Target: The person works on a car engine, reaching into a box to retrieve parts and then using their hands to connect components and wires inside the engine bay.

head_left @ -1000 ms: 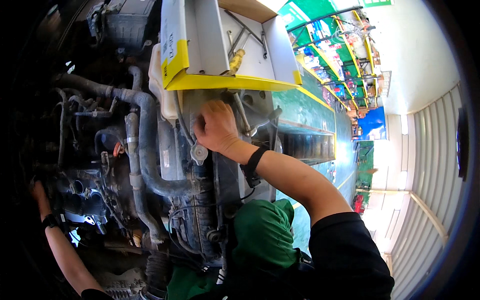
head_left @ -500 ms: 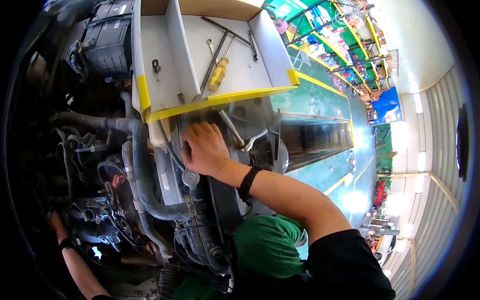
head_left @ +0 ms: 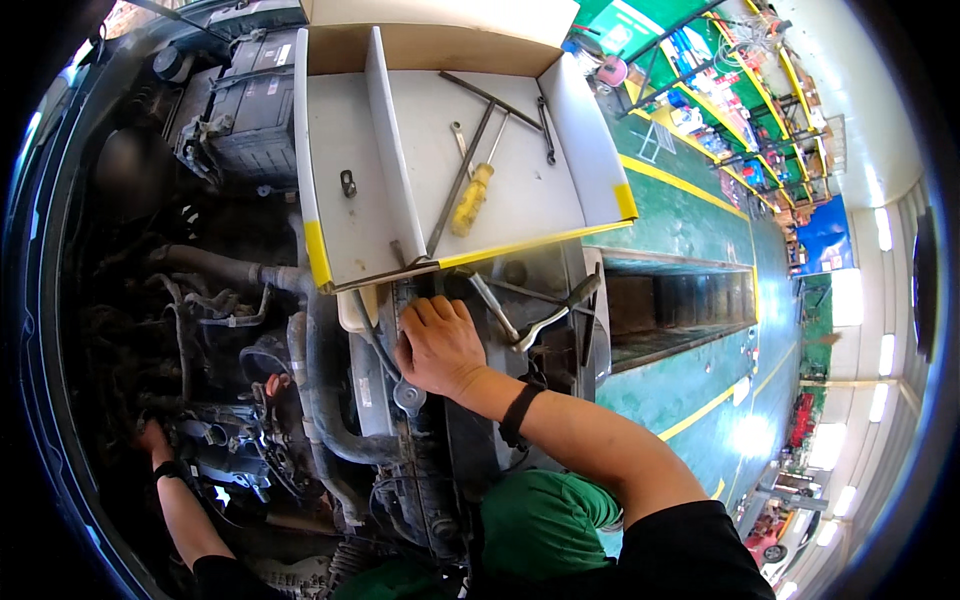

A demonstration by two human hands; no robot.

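Note:
My right hand (head_left: 438,345) rests with curled fingers on the front edge of the engine bay, just above a round metal cap (head_left: 408,397); what lies under its fingertips is hidden. Beside it lie metal wrench tools (head_left: 535,325). My left hand (head_left: 152,437) reaches deep among the dark engine parts (head_left: 225,440) at the lower left, fingers hidden. A cardboard box (head_left: 590,140) sits over the bay, holding a yellow-handled screwdriver (head_left: 472,200), long bar tools (head_left: 460,180), a wrench (head_left: 547,135) and a small metal piece (head_left: 348,183).
A battery (head_left: 250,100) and hoses (head_left: 320,410) fill the bay. My green-clad leg (head_left: 535,520) is below my right arm. To the right are an inspection pit (head_left: 680,305) in the green floor (head_left: 700,380), yellow shelving (head_left: 700,90) and a parked car (head_left: 775,545) farther off.
The view has swung, so box, engine and both arms appear lower and more of the battery shows. Both hands stay at about the same places on the engine.

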